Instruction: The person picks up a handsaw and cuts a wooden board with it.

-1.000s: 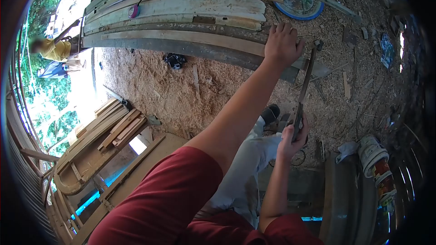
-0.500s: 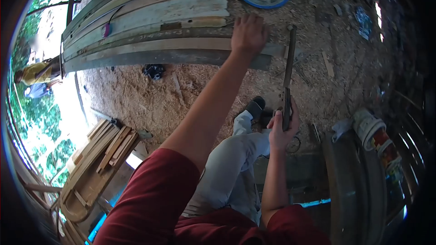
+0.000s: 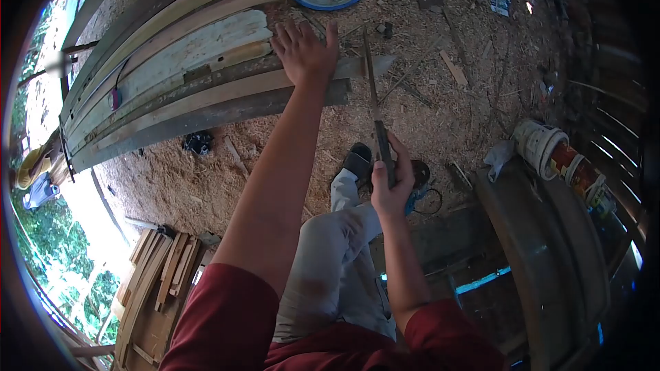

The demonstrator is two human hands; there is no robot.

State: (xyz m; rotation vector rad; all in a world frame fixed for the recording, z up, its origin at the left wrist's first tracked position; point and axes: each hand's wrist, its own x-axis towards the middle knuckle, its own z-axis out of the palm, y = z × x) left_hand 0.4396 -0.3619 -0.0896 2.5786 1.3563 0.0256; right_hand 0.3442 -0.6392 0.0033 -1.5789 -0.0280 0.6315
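Note:
My left hand [image 3: 306,55] is stretched out palm down over the near ends of the long boards [image 3: 234,89], its fingers apart and nothing visible in it. Whether it presses on the wood is hard to tell. Lower and to the right, my right hand [image 3: 395,182] is closed round the dark handle of a long narrow tool [image 3: 371,79], like a saw seen edge-on. The tool's thin blade points away from me, just beyond the board ends.
A blue-rimmed round object [image 3: 331,1] lies behind the boards. Shavings cover the ground [image 3: 275,158]. Cut wood pieces [image 3: 175,268] are stacked at lower left, buckets [image 3: 543,148] stand at right, and a person in yellow [image 3: 31,167] is at far left.
The view has turned, so boards, ground and both hands sit further left. My left hand's fingers are more spread. My right hand still holds the long tool.

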